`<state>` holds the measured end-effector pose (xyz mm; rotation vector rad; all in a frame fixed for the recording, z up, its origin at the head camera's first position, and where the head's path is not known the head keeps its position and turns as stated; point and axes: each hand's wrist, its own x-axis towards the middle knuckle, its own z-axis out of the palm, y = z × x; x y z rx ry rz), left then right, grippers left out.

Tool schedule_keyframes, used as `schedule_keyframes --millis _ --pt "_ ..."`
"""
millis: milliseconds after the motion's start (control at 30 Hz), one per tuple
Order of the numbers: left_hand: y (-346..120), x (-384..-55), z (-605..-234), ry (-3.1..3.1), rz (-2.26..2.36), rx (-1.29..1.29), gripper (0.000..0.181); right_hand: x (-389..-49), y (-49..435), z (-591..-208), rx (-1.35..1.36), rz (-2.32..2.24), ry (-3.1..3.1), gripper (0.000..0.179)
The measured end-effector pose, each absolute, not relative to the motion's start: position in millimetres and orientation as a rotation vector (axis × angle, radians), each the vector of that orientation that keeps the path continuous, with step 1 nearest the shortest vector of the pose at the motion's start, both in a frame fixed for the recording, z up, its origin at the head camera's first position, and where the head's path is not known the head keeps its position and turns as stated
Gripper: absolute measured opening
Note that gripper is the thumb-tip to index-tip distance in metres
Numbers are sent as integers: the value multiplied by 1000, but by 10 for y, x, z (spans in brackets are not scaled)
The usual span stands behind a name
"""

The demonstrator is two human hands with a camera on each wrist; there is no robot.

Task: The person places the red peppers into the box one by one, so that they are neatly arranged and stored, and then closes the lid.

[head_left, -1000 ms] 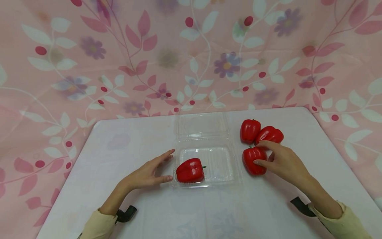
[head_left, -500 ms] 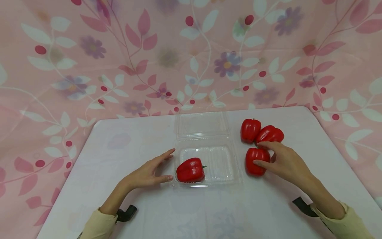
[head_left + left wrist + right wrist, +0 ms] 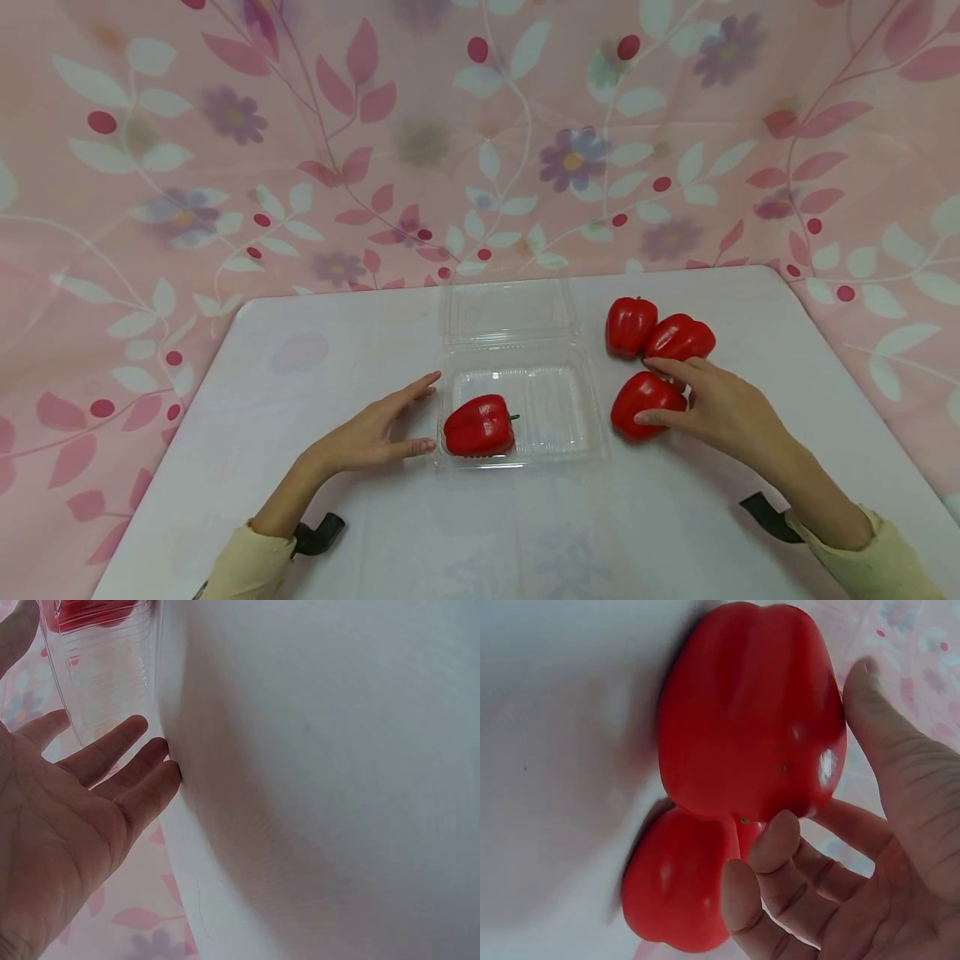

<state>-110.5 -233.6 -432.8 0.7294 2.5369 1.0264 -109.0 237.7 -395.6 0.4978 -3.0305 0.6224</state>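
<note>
Grip on the near pepper is, as we judge it, the step in hand. That pepper appears to rest on the worktop, right of the clear box and in front of the left rear pepper and the right rear pepper.

Our right hand is partly closed: the thumb lies against one side of the near pepper, and the bent fingers curve at another. How firmly they press, we cannot tell. We seat thumb and fingers across the widest part before taking weight; the skin is glossy, so a fingertip hold is likely to roll. We hold the index finger clear of the rear peppers, which are easily nudged, and we raise straight up before any sideways travel.

Our left hand is spread and grips nothing, at the box's left edge; contact is unclear. From there we can steady the box, where the boxed pepper lies on its side.
</note>
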Motion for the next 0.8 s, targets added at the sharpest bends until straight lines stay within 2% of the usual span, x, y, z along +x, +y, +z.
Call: schedule_keyframes --millis 467,800 --pt "-2339 -1107 -4347 2531 1038 714 92 -1076 2472 -3916 612 676 -3126 86" --pt "-2335 -1113 -4332 2534 1022 709 92 -1078 2498 -3949 570 681 -3107 82"
